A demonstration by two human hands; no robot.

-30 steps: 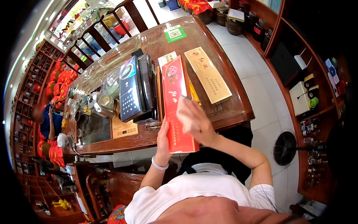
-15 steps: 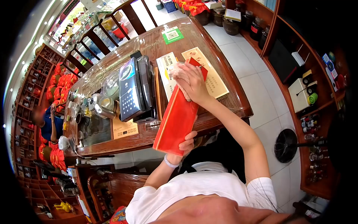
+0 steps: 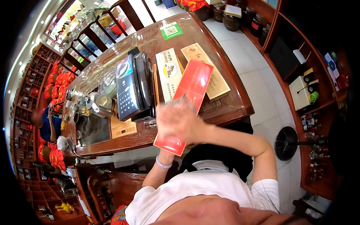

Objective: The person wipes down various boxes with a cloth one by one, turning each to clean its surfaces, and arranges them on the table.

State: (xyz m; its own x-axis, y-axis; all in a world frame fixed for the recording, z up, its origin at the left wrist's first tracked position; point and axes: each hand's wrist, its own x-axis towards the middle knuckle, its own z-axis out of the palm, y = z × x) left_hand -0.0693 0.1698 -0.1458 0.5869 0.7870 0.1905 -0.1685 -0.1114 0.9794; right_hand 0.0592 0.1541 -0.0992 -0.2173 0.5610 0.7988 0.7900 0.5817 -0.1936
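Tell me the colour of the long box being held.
The long box is red with thin gold-coloured edging, seen in the head view.

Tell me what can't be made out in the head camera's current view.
All in the head view:
- Right hand: motion blur smears its fingers and anything in them.
- Left hand: its fingers are hidden by the red box and the right hand.
- Gold box: its middle is covered by the red box.
- Shelf bottles: labels too small to read.
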